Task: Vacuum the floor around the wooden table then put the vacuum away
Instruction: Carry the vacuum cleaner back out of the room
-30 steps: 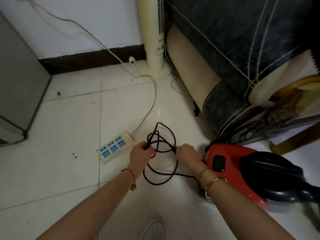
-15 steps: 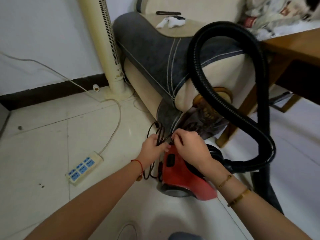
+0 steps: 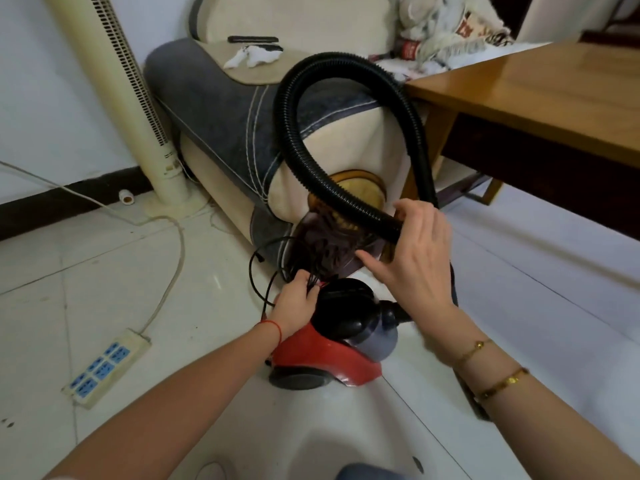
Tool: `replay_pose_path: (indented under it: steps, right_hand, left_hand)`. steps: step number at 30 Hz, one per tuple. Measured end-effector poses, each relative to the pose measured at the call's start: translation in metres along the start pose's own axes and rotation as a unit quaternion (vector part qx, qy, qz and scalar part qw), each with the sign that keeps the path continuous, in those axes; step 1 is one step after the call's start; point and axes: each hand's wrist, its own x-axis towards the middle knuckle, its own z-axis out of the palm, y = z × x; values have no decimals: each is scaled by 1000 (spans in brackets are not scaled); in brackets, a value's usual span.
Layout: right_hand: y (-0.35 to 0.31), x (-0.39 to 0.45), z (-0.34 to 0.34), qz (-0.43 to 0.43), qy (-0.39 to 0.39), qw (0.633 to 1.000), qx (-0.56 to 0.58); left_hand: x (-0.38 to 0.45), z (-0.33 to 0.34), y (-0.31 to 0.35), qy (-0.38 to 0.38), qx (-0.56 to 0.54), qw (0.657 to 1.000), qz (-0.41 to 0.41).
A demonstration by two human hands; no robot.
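A red canister vacuum with a black top stands on the white tile floor in front of me. Its black ribbed hose loops up high in front of the sofa and comes back down. My left hand is closed on the bunched black power cord at the vacuum's rear top. My right hand is raised above the vacuum, thumb and fingers spread around the lower end of the hose, touching it. The wooden table is at the right.
A grey and cream sofa stands behind the vacuum. A cream tower fan is at the left by the wall. A white power strip with its cable lies on the floor at the left. Tiled floor stretches to the right.
My right hand has left the cord at the vacuum body and risen to the hose. My left hand keeps the gathered cord against the vacuum. The view has tilted up and right.
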Motion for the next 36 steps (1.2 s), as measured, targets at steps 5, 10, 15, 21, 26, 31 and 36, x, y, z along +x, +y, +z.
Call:
replay_pose_path:
  steps: [5,10,15,21,26,31,36]
  right_hand:
    - [31,-6,8,82,-89,992,-40]
    - [49,-1,20,156,-154,976,-17]
    - [69,14,36,215,-187,958,9]
    - [85,29,54,309,-231,917,104]
    - [83,36,65,345,-209,907,122]
    - [94,40,66,351,-209,904,130]
    - [103,43,67,348,-201,896,189]
  left_hand:
    - [-1,5,7,-76,71,994,-8]
    - [6,6,8,-105,156,982,-15]
    - [7,10,5,-85,158,984,-10]
    - [15,12,2,-55,155,986,4]
    - [25,11,3,-67,173,982,30]
    - [32,13,5,-77,172,981,54]
    - [37,14,7,-113,205,969,75]
